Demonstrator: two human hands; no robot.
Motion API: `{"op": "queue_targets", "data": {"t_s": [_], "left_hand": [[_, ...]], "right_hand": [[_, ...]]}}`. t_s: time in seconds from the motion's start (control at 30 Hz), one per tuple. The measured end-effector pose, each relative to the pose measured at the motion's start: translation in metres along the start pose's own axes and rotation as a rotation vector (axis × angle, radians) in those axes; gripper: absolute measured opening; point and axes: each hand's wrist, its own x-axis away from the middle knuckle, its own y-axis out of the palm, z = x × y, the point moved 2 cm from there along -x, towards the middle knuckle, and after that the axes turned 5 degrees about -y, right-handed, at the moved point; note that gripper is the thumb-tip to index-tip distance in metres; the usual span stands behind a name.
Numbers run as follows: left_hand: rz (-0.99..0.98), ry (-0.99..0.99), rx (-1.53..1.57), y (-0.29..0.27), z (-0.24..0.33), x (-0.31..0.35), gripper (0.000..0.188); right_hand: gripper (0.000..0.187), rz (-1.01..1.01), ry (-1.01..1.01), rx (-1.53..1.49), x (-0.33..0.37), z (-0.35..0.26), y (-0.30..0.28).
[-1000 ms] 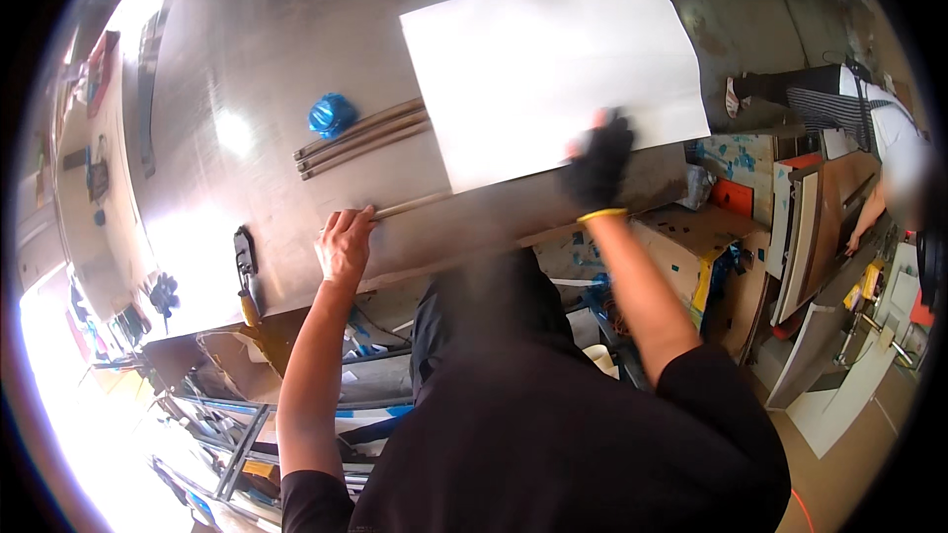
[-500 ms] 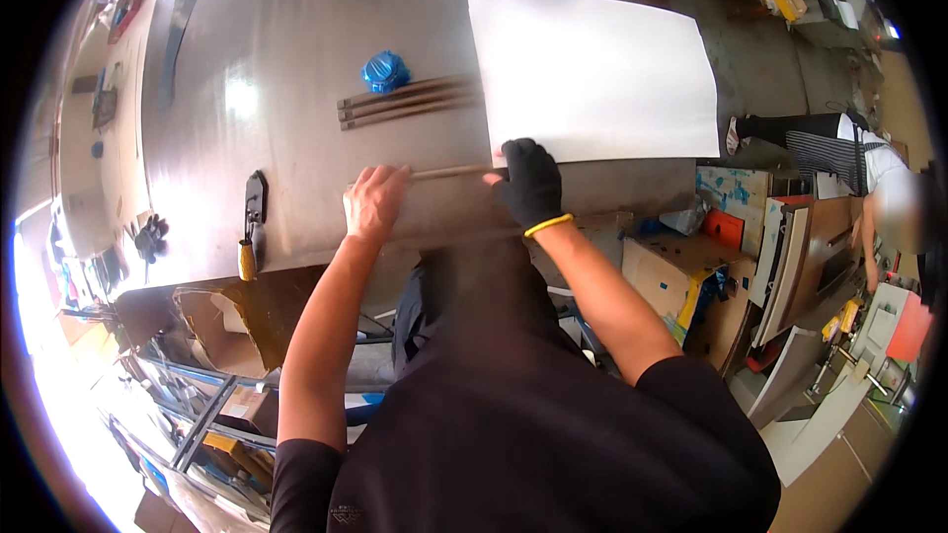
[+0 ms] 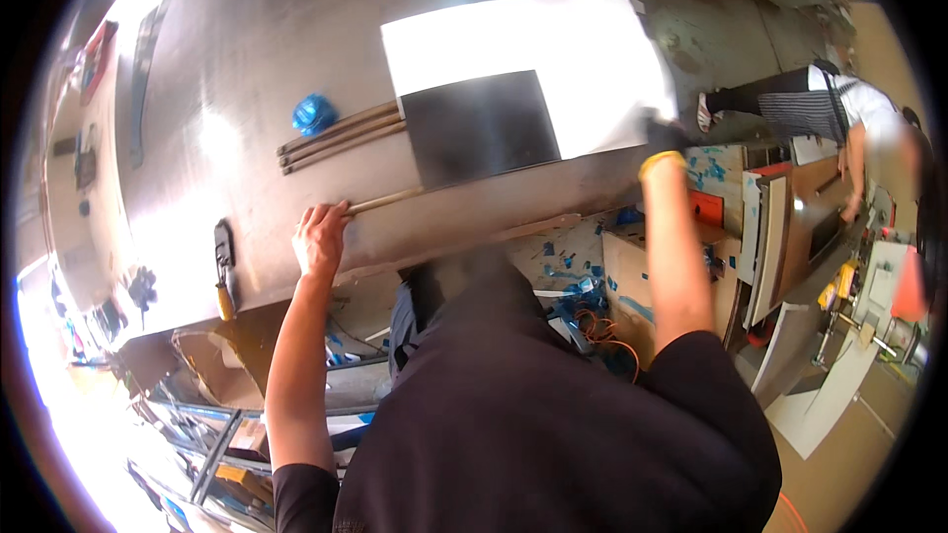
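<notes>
Touching a slim strip [image 3: 387, 200], bare left hand [image 3: 320, 240], smooth white sheet [image 3: 592, 69]

You've got a blue bundle [image 3: 314, 114] sitting at ten o'clock on the desk [image 3: 252, 192], and at nine, a yellow-handled tool [image 3: 225, 255]! Torn cardboard [image 3: 207, 370] at your eight; leaning boards [image 3: 770, 247] stacked at three; and between two and three, look, a co-worker [image 3: 857, 104] in a white top!

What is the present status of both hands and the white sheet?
Left hand at left end of thin rod. Gloved right hand, blurred, at right edge of white sheet. Dark rectangle over sheet's near-left part. Blue bundle clear of both hands.
</notes>
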Motion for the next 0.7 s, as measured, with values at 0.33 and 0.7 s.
{"op": "queue_targets", "data": {"t_s": [0.33,0.7], "left_hand": [[-0.049,-0.047,0.048,0.006,0.009,-0.004,0.028],[-0.030,-0.105,0.098,0.004,0.010,-0.003,0.034]], "right_hand": [[0.073,0.120,-0.559,0.408,0.040,0.022,-0.001],[0.042,0.876,-0.376,0.015,-0.059,0.110,-0.275]]}}
